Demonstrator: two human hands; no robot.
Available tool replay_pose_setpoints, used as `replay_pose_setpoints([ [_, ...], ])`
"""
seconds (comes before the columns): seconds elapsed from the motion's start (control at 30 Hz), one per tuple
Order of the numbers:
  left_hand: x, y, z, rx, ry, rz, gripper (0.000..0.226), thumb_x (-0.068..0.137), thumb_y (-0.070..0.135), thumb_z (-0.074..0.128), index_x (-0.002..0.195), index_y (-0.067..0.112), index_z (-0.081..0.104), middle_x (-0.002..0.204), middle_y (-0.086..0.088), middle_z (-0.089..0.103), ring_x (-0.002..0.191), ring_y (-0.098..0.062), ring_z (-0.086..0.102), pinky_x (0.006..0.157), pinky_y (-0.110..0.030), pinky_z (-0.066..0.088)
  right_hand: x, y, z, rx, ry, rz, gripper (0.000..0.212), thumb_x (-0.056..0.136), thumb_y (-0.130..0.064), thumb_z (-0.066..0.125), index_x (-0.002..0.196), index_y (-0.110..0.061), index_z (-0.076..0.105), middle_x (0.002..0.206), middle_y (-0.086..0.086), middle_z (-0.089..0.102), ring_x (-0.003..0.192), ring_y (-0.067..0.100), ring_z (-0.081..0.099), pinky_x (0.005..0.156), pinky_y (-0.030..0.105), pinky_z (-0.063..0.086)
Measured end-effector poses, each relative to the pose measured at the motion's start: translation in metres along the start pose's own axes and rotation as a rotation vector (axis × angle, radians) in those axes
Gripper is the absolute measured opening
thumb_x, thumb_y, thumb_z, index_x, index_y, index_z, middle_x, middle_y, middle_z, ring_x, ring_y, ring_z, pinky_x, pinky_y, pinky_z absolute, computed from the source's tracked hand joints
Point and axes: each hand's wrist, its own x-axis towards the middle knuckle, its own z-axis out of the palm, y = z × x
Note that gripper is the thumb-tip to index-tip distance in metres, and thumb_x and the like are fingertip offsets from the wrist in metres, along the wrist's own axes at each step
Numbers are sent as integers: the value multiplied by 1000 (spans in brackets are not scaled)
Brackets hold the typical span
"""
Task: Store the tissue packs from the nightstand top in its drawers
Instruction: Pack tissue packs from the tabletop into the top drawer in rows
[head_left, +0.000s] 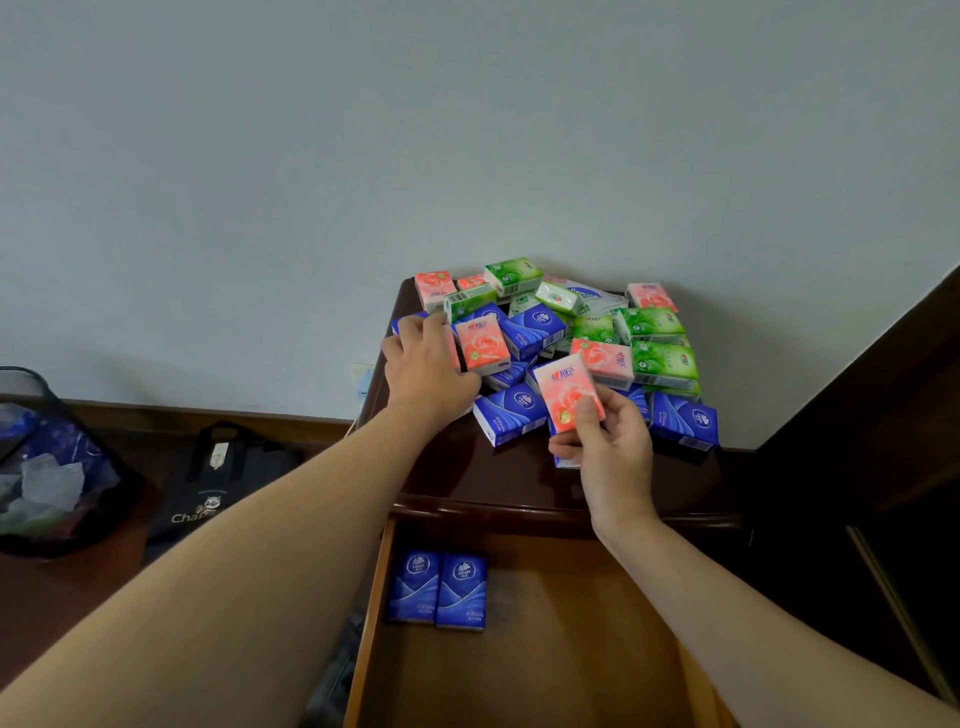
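Up top, from the head camera, I see my right hand (605, 447) pinching a pink tissue pack (569, 391) between thumb and fingers, lifted just above the near edge of the pile (561, 338); a second, bluish pack seems tucked under that palm, though I can't make it out properly. My left hand (428, 371) reaches into the pile's left side, fingers curled over a pink pack (483, 347) and a blue pack (402, 325) that is mostly hidden behind the knuckles; whether it actually grips either, I can't tell. Pink, green and blue packs lie heaped on the nightstand (493, 478); the ones at the back overlap too much to count. Below, the drawer (545, 649) stands open, its near end cut off by the frame; two blue packs (438, 592) lie side by side, touching, in its far left corner. At left, a mesh bin (47, 457) is cropped; a dark bag (218, 483) sits beside it.
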Motion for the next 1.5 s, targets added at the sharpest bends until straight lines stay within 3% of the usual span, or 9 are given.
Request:
replay_pose_setpoints([
  [0.33, -69, 3, -36, -293, 15, 19, 88, 78, -7, 67, 156, 16, 32, 151, -11, 26, 137, -33, 29, 113, -42, 38, -31, -38, -7, 87, -47, 41, 41, 97, -14, 72, 134, -26, 59, 111, 8, 71, 71, 21, 72, 64, 38, 64],
  [0.57, -147, 1, -32, -533, 57, -195, 79, 77, -10, 70, 146, 24, 51, 144, -4, 40, 130, -22, 47, 97, -28, 47, -85, -49, -8, 314, -229, 419, 15, 96, -12, 57, 106, -8, 69, 82, 13, 66, 63, 20, 64, 67, 46, 63],
  [0.7, -195, -11, -31, -1055, -253, -355, 76, 68, -20, 54, 137, 11, 61, 129, -16, 65, 109, -25, 65, 68, -26, 54, -118, -42, -10, 269, -374, 581, 34, 93, -38, 74, 113, -11, 73, 85, 10, 70, 70, 20, 64, 72, 46, 63],
  [0.83, -226, -32, -35, -1180, -561, -322, 75, 60, -11, 66, 135, 2, 64, 119, -19, 74, 115, -31, 69, 90, -34, 58, -140, -32, -9, 190, -404, 557, 57, 83, -53, 79, 119, -9, 72, 67, 8, 52, 57, 15, 50, 74, 42, 62],
  [0.93, -239, -47, -38, -1253, -675, -284, 46, 84, 5, 75, 129, 7, 69, 125, -18, 72, 113, -25, 71, 100, -36, 55, -147, -24, -11, 156, -395, 566, 53, 92, -48, 74, 123, -5, 69, 74, 10, 61, 58, 16, 56, 75, 43, 63],
  [1.1, -257, -71, -35, -1065, -486, -467, 66, 80, 14, 89, 134, 27, 54, 119, -15, 69, 90, -25, 79, 72, -42, 65, -159, -15, -8, 71, -397, 608, 42, 98, -43, 68, 128, -14, 64, 108, 18, 74, 73, 25, 75, 69, 42, 63],
  [1.2, -269, -83, -26, -1030, -237, -446, 50, 89, 17, 79, 126, 43, 57, 114, -11, 70, 76, -19, 78, 59, -37, 62, -166, -1, -10, -11, -341, 635, 32, 101, -40, 67, 128, -24, 60, 117, 18, 72, 88, 31, 77, 71, 46, 64],
  [1.3, -278, -94, -19, -1029, 25, -476, 28, 97, 19, 70, 113, 38, 58, 114, -6, 68, 87, -21, 76, 57, -35, 62, -174, 19, -14, -265, -309, 654, 29, 103, -37, 64, 129, -27, 56, 115, 8, 73, 96, 25, 74, 67, 39, 61],
  [1.5, -289, -104, -10, -970, 184, -470, 20, 104, 29, 59, 122, 37, 52, 114, 3, 63, 94, -17, 71, 53, -27, 59, -192, 59, -5, -486, -309, 710, 29, 96, -17, 75, 121, -14, 59, 107, 9, 75, 84, 19, 71, 60, 28, 54],
])
